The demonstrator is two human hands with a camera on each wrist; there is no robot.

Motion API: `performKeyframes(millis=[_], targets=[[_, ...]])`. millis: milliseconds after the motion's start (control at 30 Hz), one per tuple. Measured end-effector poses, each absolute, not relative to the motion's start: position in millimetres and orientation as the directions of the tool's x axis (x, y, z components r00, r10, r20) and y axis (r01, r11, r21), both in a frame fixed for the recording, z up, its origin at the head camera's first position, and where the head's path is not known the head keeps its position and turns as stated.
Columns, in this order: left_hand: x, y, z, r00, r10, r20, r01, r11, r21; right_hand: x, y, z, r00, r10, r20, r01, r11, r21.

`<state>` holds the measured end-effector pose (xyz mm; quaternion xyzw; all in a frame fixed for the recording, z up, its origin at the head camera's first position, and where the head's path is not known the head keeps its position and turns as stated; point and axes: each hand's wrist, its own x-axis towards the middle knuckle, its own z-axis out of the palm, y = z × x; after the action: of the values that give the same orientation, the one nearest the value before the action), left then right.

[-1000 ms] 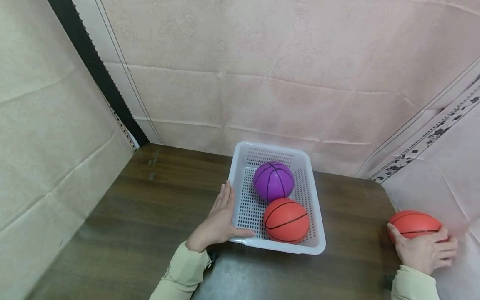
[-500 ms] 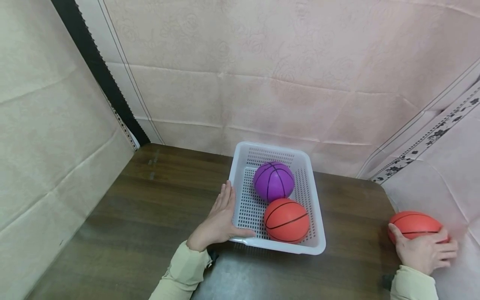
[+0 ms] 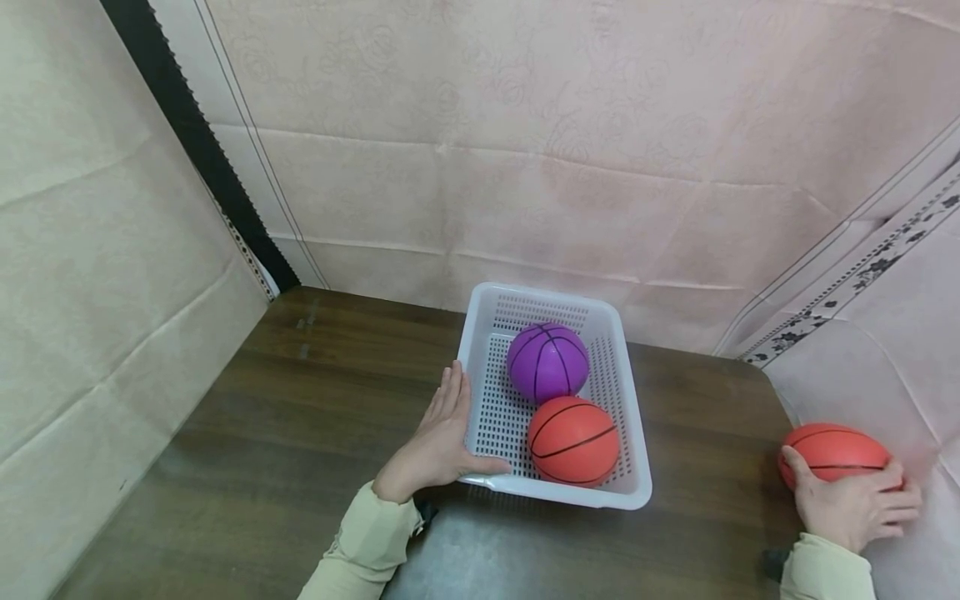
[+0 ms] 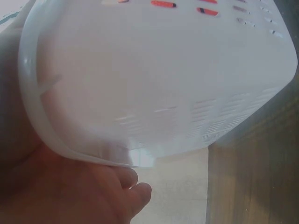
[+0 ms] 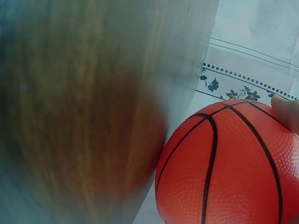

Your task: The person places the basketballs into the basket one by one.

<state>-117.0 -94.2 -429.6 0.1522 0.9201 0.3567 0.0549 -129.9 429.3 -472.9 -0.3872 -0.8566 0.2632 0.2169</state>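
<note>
A white perforated plastic basket [image 3: 632, 392] stands on the wooden table with two toy basketballs inside. The purple ball [image 3: 547, 362] lies toward the back, and an orange-red ball [image 3: 573, 442] touches it from the front. My left hand [image 3: 435, 446] rests at the basket's front left corner, its straight fingers along the left side and its thumb across the front rim. Far to the right, my right hand [image 3: 851, 504] holds another orange-red toy basketball [image 5: 224, 168] at the table's right edge. The thumb lies on its left side and the fingers on its right.
The brown wooden table [image 3: 315, 433] runs up to a pale patterned cloth [image 3: 540, 150] hanging behind it. More cloth hangs at the left and right sides. A floral-printed border [image 3: 862, 275] marks the back right corner.
My right hand and the ball it holds have shifted very slightly to the right. The left hand, the basket and the two balls in it have stayed put.
</note>
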Motion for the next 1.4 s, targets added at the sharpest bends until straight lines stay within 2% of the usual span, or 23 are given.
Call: performKeyframes(millis=[567, 833, 1167, 1400], targets=[[-117.0, -94.5, -429.3, -0.947, 0.32, 0.005, 0.241, 0.703, 0.669, -128.6, 420.1, -472.1, -0.573, 0.796, 0.197, 0.458, 0.51, -0.728], [-116.4, -94.4, -429.5, -0.949, 0.315, 0.004, 0.231, 0.689, 0.687, -127.8, 414.7, -468.8, -0.572, 0.799, 0.183, 0.455, 0.495, -0.74], [-116.2, -94.5, -430.3, -0.948, 0.317, 0.008, 0.236, 0.69, 0.684, -126.9, 408.3, -467.1, -0.609, 0.769, 0.197, 0.427, 0.526, -0.735], [-116.6, -94.3, -430.7, -0.949, 0.315, 0.002, 0.23, 0.687, 0.69, -130.2, 405.7, -466.8, -0.606, 0.767, 0.21, 0.405, 0.525, -0.748]])
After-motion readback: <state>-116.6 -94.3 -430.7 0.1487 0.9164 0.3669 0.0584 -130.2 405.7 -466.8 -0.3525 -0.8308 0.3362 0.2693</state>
